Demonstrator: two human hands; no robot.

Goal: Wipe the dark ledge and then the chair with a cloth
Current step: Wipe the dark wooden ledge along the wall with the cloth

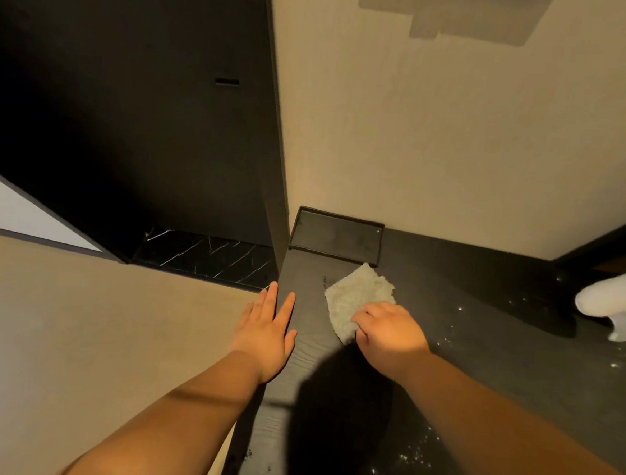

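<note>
The dark ledge (484, 325) runs from the bottom centre to the right, along a beige wall. A pale, rough cloth (355, 297) lies flat on it near the corner. My right hand (386, 333) presses down on the cloth's near edge, fingers curled over it. At the ledge's left edge my left hand (268, 331) rests flat with fingers spread, holding nothing. No chair is in view.
A shallow dark tray (336, 235) sits in the ledge's far corner just beyond the cloth. A white rolled object (617, 298) lies on the ledge at the right. Left of the ledge are a beige panel (72, 330) and black marbled tiles (209, 255).
</note>
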